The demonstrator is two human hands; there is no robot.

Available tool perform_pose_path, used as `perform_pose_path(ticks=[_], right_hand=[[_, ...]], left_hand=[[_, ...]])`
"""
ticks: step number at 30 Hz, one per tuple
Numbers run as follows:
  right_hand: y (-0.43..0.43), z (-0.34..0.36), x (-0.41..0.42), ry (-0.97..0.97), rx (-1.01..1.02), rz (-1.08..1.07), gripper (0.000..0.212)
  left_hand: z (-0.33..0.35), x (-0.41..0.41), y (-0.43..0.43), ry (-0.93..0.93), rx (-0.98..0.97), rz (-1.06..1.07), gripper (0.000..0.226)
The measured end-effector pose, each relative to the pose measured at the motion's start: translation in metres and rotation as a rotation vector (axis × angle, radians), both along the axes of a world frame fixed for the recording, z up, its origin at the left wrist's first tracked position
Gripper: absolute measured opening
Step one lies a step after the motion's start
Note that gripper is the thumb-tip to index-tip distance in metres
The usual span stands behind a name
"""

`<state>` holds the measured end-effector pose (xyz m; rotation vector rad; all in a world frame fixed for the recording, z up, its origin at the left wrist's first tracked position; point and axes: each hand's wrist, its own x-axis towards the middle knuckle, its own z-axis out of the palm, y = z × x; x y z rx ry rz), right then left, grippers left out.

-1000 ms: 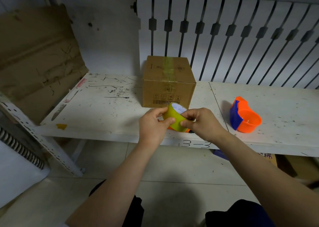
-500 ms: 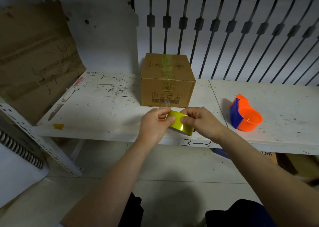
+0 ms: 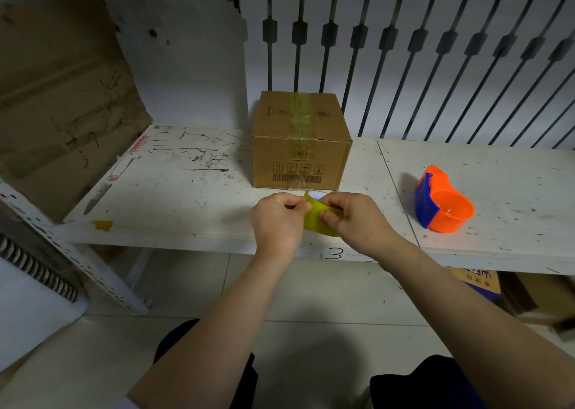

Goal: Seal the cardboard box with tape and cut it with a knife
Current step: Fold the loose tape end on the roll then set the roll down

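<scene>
Both hands meet over the front edge of the tabletop point(image 3: 174, 197), sharing a yellow-green tape roll point(image 3: 315, 223). The right hand point(image 3: 357, 218) grips the roll, fingers curled over its outer face, while the left hand point(image 3: 277, 218) pinches at its left rim with thumb and fingertips drawn tight, most likely picking up the free end; the end itself is too small to make out. The cardboard box point(image 3: 298, 156) stands straight ahead of the hands, just beyond the roll and toward the back edge, its flaps down and a glossy strip point(image 3: 300, 119) already running across the top and down the front face. That strip runs front to back, away from the person, so any fresh length would be drawn the same way, and the box sits about midway between the two hands, neither one clearly nearer. An orange and blue dispenser point(image 3: 443, 204) rests well to the right. No knife shows plainly.
</scene>
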<state>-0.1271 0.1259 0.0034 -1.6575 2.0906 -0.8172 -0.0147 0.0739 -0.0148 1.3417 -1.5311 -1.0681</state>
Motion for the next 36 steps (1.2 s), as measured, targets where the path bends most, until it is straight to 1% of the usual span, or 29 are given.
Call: perform_pose_path(ticks=[2, 4, 6, 10, 16, 21, 24, 25, 29, 33, 36], right_hand=[[0.000, -0.001, 0.000, 0.012, -0.012, 0.000, 0.024], [0.000, -0.004, 0.002, 0.026, -0.025, -0.010, 0.023], [0.000, -0.007, 0.003, 0.018, -0.034, -0.039, 0.023], [0.000, -0.011, 0.003, -0.028, -0.048, -0.067, 0.024], [0.002, -0.015, 0.000, -0.097, -0.078, -0.049, 0.019], [0.002, -0.016, 0.000, -0.107, -0.094, -0.037, 0.019], [-0.001, -0.015, 0.001, -0.167, -0.115, -0.047, 0.019], [-0.001, -0.016, 0.002, -0.197, -0.123, -0.058, 0.019], [-0.001, -0.023, 0.005, -0.283, -0.140, -0.107, 0.021], [-0.002, -0.026, 0.009, -0.307, -0.161, -0.136, 0.022], [-0.004, -0.026, 0.012, -0.315, -0.187, -0.171, 0.020]], left_hand=[[-0.001, 0.000, 0.000, 0.028, 0.004, 0.017, 0.008], [-0.002, 0.001, -0.001, 0.078, 0.038, 0.024, 0.017], [-0.004, 0.002, -0.002, 0.065, 0.070, -0.011, 0.024], [-0.008, 0.007, -0.002, 0.024, 0.079, -0.041, 0.018], [-0.007, 0.011, -0.005, -0.019, 0.091, -0.055, 0.007], [-0.008, 0.013, -0.010, -0.083, 0.014, -0.100, 0.008], [-0.008, 0.013, -0.007, -0.052, -0.028, -0.097, 0.023], [-0.008, 0.012, -0.005, -0.052, -0.047, -0.109, 0.024], [-0.012, 0.012, -0.005, -0.087, -0.106, -0.100, 0.018], [-0.015, 0.011, -0.007, -0.104, -0.121, -0.037, 0.010], [-0.017, 0.009, -0.005, -0.084, -0.146, 0.014, 0.006]])
